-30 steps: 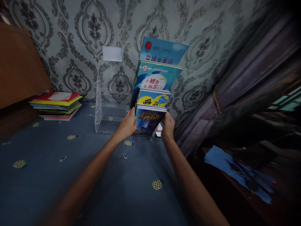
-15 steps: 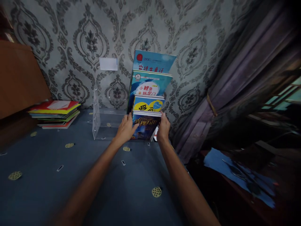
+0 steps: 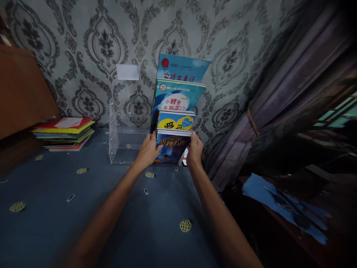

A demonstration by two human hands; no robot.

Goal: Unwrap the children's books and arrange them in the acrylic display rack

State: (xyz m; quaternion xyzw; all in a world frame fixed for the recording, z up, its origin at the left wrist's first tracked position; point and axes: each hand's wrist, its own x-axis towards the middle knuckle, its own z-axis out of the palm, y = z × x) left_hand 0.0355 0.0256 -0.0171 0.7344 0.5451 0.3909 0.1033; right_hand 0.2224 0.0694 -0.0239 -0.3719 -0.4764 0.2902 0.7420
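Observation:
A dark blue book [image 3: 172,149] with gold lettering stands at the front of a clear tiered rack [image 3: 113,139]. My left hand [image 3: 148,149] grips its left edge, thumb across the cover. On the other edge my right hand [image 3: 194,149] is closed, its fingers partly hidden behind the book. Rising in steps behind are a blue and yellow book [image 3: 176,121], a teal book [image 3: 178,95] with a white oval, and a tall light blue book [image 3: 182,69] at the back. The rack's left part shows bare clear shelves.
A stack of books [image 3: 65,132], red on top, lies on the left of the blue patterned table [image 3: 111,223] beside a brown box-like object [image 3: 25,89]. A tied curtain [image 3: 237,141] hangs at right. Beyond it, dark tools [image 3: 290,208] lie on blue cloth [image 3: 256,186].
The view has shifted slightly. Both hands stay at the edges of the dark blue book, and the books keep nearly the same places.

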